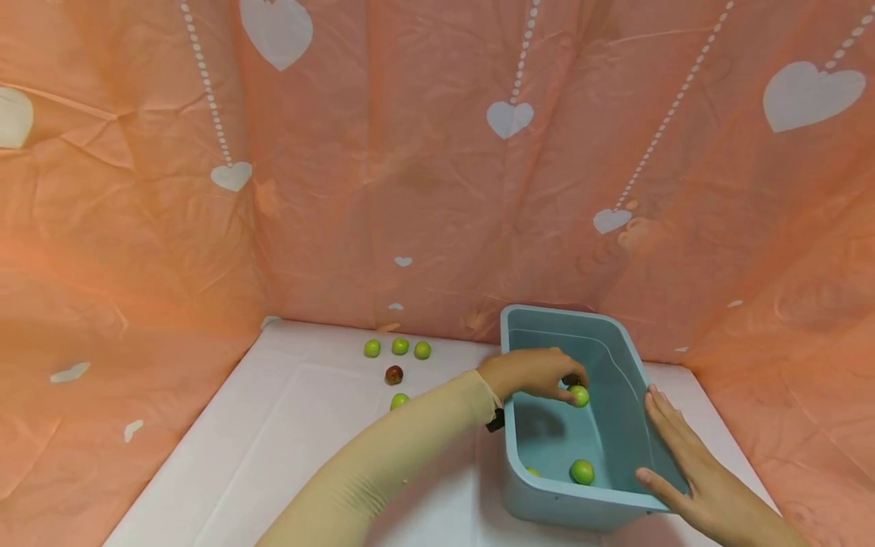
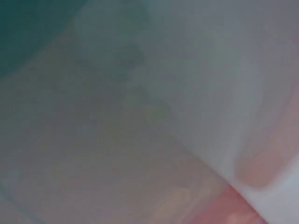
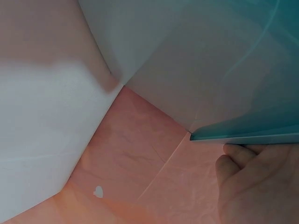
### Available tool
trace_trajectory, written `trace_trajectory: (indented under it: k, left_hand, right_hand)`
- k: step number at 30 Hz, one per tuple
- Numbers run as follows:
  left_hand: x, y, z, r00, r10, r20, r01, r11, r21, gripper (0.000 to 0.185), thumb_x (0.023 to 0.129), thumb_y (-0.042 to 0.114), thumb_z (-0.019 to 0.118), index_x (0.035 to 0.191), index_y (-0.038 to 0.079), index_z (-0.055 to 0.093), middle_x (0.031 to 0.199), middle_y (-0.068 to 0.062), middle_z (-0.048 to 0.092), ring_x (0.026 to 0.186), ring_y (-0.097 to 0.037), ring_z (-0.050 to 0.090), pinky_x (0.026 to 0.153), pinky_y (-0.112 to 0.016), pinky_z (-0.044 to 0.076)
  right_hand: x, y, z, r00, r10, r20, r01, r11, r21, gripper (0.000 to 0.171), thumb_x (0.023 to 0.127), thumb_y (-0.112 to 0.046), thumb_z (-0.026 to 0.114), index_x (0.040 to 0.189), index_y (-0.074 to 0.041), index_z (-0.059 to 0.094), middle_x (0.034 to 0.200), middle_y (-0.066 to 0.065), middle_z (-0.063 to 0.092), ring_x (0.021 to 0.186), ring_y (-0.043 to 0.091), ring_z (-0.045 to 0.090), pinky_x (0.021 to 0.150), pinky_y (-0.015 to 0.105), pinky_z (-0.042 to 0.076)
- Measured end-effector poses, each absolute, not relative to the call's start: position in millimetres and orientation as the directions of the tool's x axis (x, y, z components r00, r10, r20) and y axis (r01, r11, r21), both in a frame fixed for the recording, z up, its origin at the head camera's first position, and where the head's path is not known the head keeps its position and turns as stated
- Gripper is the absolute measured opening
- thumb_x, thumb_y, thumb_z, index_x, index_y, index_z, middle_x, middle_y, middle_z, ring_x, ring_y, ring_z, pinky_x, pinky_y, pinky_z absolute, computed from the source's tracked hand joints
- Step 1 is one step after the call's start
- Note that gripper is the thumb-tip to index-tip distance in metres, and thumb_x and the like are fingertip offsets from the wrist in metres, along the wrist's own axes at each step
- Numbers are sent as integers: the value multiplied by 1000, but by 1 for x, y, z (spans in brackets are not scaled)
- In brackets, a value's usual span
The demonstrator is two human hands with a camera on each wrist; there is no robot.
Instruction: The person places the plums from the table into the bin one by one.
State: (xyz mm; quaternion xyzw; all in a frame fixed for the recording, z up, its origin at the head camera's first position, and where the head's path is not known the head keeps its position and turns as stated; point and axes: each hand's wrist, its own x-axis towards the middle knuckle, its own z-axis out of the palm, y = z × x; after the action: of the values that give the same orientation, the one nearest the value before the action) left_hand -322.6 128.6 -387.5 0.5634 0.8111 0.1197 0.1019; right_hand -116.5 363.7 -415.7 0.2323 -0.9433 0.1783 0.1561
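Note:
My left hand (image 1: 536,372) reaches over the near-left rim into a blue-grey plastic bin (image 1: 507,448). Thumb and fingers pinch a small round green fruit (image 1: 579,396) inside it. On the bin's floor lies another green fruit (image 1: 582,472), and part of a further one (image 1: 532,472) shows by the left wall. At the bin's right side rests my right hand (image 1: 690,463), fingers extended along the rim and thumb over the front corner. In the right wrist view its fingertips (image 3: 231,156) touch the bin's edge. The left wrist view is blurred.
Left of the bin, on the white tabletop (image 1: 294,425), are several green fruits (image 1: 399,346) and one dark red fruit (image 1: 393,374). My left sleeve (image 1: 383,456) partly covers a green fruit (image 1: 399,400). An orange curtain (image 1: 410,190) with white hearts stands behind and at both sides.

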Motion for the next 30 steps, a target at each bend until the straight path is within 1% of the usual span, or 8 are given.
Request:
trace_trajectory:
  k: [5, 12, 21, 27, 30]
  left_hand:
    - [-321, 131, -390, -343, 938, -56, 896, 345, 281, 33, 102, 27, 77, 133, 15, 74, 121, 6, 75, 110, -2, 65, 94, -8, 46]
    - [-317, 131, -390, -344, 933, -105, 902, 360, 239, 31, 100, 31, 80, 128, 18, 77, 112, 11, 74, 101, 2, 63, 88, -9, 47]
    - [-316, 130, -389, -325, 937, -126, 904, 347, 249, 34, 100, 34, 80, 130, 18, 77, 115, 11, 75, 103, 2, 64, 89, -9, 47]
    - [-317, 130, -390, -328, 935, -134, 905, 352, 241, 39, 101, 35, 78, 135, 16, 75, 120, 8, 76, 107, 1, 66, 91, -9, 48]
    - [-317, 129, -390, -331, 935, -126, 899, 353, 259, 38, 103, 33, 77, 137, 16, 74, 123, 8, 76, 110, 2, 67, 92, -9, 48]
  right_hand:
    - [-115, 364, -415, -857, -371, 359, -476, 837, -270, 104, 95, -22, 81, 173, -7, 13, 180, 13, 11, 160, -4, -8, 119, 4, -2]
    - [-115, 363, -414, -862, -367, 349, -469, 839, -277, 103, 96, -22, 80, 173, -8, 12, 180, 13, 10, 160, -4, -8, 118, 3, -2]
    - [-115, 362, -414, -868, -364, 339, -462, 841, -280, 103, 97, -22, 79, 173, -9, 11, 180, 12, 9, 160, -5, -8, 117, 2, -2]
    - [-115, 361, -415, -866, -365, 341, -465, 838, -284, 103, 97, -22, 79, 173, -9, 11, 180, 12, 9, 160, -5, -8, 117, 2, -2]
    - [-116, 361, -415, -866, -365, 342, -467, 836, -290, 103, 97, -21, 79, 173, -9, 11, 180, 13, 8, 160, -5, -9, 116, 2, -2]
